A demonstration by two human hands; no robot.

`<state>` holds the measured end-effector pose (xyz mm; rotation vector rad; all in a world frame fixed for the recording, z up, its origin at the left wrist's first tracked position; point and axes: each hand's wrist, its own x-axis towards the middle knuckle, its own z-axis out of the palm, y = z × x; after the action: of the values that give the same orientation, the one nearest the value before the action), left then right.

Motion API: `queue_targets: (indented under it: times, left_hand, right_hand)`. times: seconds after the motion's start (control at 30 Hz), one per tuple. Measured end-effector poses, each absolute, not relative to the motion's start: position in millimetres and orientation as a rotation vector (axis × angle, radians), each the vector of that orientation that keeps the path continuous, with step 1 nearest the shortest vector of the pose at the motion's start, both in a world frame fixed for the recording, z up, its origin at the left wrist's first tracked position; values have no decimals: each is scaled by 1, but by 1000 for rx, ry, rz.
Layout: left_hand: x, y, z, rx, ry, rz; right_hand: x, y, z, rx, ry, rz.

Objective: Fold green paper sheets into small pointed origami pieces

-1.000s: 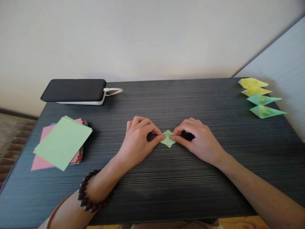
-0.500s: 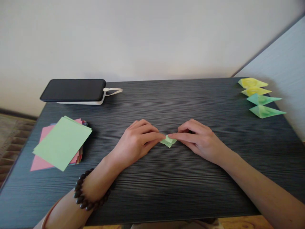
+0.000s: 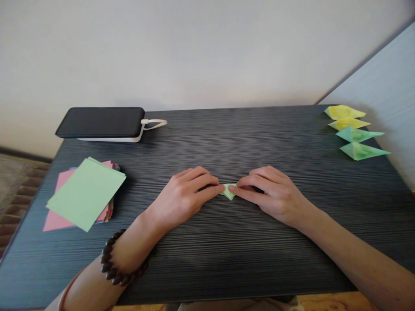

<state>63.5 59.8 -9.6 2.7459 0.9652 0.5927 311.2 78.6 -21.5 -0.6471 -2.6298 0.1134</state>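
A small piece of folded light green paper [image 3: 230, 193] lies on the dark table, its lower point toward me. My left hand [image 3: 189, 194] pinches its left side between thumb and fingers. On the opposite side, my right hand [image 3: 270, 192] grips the paper, with the thumb pressed on its face. The fingertips of both hands cover the paper's side corners, so only its middle and lower tip show. A dark beaded bracelet [image 3: 110, 261] circles my left wrist.
Light green sheets [image 3: 87, 194] top a stack of coloured paper at left. Behind it, a black phone [image 3: 101, 122] rests on a white block with a short white cable [image 3: 157, 124]. Several folded yellow and green paper shapes [image 3: 356, 151] line the far right, near the wall.
My thumbs and fingers have shifted on the green paper, and it now looks flatter and narrower between them. The right thumb has moved onto its face. The surrounding things stay put.
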Motion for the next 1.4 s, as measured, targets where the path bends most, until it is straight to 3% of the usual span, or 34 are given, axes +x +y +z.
queue_targets:
  times: [0.67, 1.4]
  left_hand:
    - [69, 50, -10, 3086, 916, 701]
    - [72, 26, -5, 2932, 1068, 323]
  right_hand:
    - [313, 64, -22, -728, -2661, -150]
    - [318, 61, -26, -741, -2604, -25]
